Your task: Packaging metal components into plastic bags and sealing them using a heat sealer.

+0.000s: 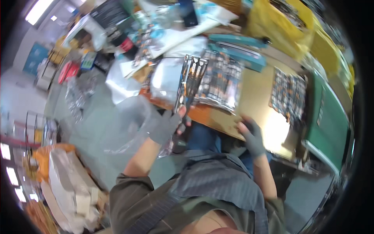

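Observation:
My left hand, in a grey fingerless glove, grips the lower end of a small bundle of slim dark packets with white and orange marks. The bundle points away from me over the table's front edge. Beside it, to the right, lies a thick stack of similar slim packets, with a shiny surface like clear film. My right hand, gloved the same way, is over the front edge of the table, its fingers apart and nothing seen in them. Another pile of slim packets lies farther right.
Behind the stack stands a long teal device, perhaps a bag sealer. Clear plastic bags lie left of the bundle. A green box borders the right side, with yellow bags at the back. A dark bottle stands far left.

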